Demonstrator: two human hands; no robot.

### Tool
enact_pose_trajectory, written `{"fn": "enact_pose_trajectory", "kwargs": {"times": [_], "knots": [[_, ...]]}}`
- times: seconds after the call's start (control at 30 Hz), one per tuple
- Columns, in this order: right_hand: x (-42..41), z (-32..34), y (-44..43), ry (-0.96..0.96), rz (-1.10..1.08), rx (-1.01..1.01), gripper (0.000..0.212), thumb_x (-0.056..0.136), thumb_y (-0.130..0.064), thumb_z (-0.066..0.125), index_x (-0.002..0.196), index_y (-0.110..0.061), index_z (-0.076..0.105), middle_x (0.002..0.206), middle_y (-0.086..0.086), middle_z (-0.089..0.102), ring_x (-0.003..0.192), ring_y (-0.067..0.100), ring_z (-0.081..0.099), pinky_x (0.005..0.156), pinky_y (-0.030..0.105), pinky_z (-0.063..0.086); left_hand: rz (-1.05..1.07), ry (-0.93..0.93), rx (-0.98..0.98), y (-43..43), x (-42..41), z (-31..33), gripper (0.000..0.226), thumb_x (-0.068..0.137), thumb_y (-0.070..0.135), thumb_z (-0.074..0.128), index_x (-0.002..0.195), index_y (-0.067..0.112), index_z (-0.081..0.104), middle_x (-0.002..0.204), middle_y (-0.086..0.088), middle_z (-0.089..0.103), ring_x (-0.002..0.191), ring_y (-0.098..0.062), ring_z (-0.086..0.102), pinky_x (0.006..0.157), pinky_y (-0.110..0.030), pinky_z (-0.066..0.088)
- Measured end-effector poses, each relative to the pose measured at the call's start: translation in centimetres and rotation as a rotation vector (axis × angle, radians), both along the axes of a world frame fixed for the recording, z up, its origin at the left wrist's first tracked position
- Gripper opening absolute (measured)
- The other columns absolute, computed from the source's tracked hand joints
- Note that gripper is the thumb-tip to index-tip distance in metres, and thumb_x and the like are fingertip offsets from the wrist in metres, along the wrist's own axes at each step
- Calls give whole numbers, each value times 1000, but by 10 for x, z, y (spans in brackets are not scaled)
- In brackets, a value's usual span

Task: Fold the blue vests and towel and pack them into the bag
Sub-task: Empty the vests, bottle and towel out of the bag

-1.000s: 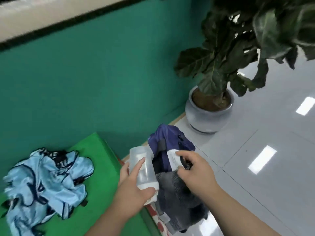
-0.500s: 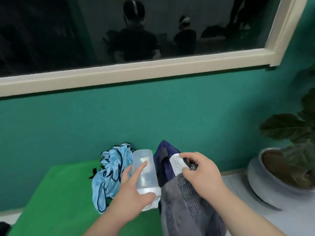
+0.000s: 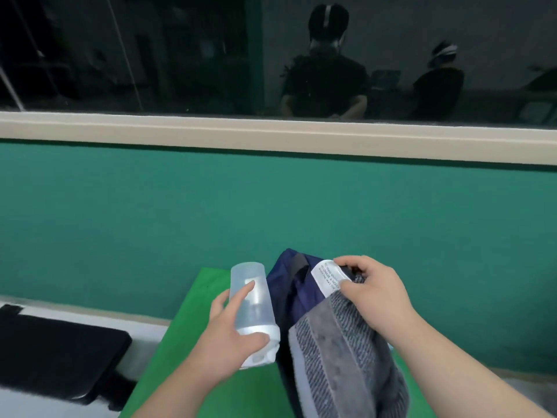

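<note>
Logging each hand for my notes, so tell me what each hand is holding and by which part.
Left hand grips the clear bottle at its white-capped end. Right hand pinches the grey towel at its top edge, beside the white label.

Swung up and leftward over the last second. Lost the potted plant and the glossy white floor from the right of the frame, then the crumpled blue vests from just left of the bottle (image 3: 253,309). Gained a dark window (image 3: 150,55) across the whole top, with two dim figures (image 3: 325,73) in it at upper right and a cream sill (image 3: 211,128) below. Gained a black flat object (image 3: 57,354) at lower left. Narrowed the green surface (image 3: 187,342) to a strip at lower centre.
</note>
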State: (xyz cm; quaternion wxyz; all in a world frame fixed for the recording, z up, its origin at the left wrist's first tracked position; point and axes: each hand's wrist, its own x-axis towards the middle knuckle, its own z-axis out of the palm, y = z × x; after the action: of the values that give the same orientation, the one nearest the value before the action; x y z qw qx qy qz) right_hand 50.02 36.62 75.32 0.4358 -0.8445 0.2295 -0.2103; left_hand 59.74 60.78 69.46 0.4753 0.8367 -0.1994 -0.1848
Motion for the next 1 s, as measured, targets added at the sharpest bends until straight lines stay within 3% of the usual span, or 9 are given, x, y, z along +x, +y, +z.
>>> {"fn": "enact_pose_trajectory", "kwargs": {"times": [0.2,0.27,0.37,0.5,0.57,0.7,0.83,0.9,1.0], "knots": [[128,-6,73,27,21,-23,41,80,-6,65,87,-46,64,95,-20,68,79,0,60,67,12,43,76,50,-9,89,86,-18,84,76,23,74,132,67,29,150,20,12,78,-10,61,56,-13,45],[173,-17,93,36,24,-28,35,81,-8,65,96,-38,69,99,-13,69,84,8,61,74,24,46,103,81,0,111,111,-26,85,77,23,72,136,65,29,151,21,10,73,-9,59,53,-13,44],[241,-40,121,48,38,-62,34,83,-11,64,112,-27,72,106,-8,68,92,11,61,77,23,41,130,119,13,139,144,-43,85,79,21,70,141,61,29,148,23,9,69,-7,56,50,-13,43],[326,-87,161,45,52,-92,38,86,-11,62,121,-24,68,112,-5,63,97,13,59,80,23,41,164,133,4,170,179,-76,85,76,25,70,136,68,26,141,28,10,116,-17,53,65,-15,50],[360,-116,180,69,58,-114,40,87,-11,60,125,-22,65,115,-2,62,102,17,59,85,27,44,191,148,7,184,190,-95,85,72,31,70,129,74,25,139,32,9,125,-19,47,70,-17,51],[411,-188,210,184,97,-93,44,87,-9,57,128,-21,64,120,3,63,104,22,61,94,35,50,268,164,17,211,201,-139,83,71,33,72,131,70,28,138,28,13,119,-16,50,70,-15,48],[421,-240,228,259,135,-34,50,89,-3,52,136,-17,59,129,1,61,94,12,57,85,20,40,303,192,48,232,200,-177,84,66,38,72,133,67,31,131,32,13,95,-17,59,74,-20,49],[417,-248,232,276,132,-38,52,90,0,53,140,-16,55,129,0,59,99,12,54,86,18,35,309,218,52,241,199,-188,86,59,45,70,131,70,30,124,38,13,103,-18,62,81,-26,53],[400,-241,230,255,119,-44,50,90,0,54,137,-16,58,124,-1,60,106,13,56,89,18,35,300,233,77,247,193,-193,86,55,48,70,128,71,30,130,31,14,108,-18,61,93,-31,52]]}}
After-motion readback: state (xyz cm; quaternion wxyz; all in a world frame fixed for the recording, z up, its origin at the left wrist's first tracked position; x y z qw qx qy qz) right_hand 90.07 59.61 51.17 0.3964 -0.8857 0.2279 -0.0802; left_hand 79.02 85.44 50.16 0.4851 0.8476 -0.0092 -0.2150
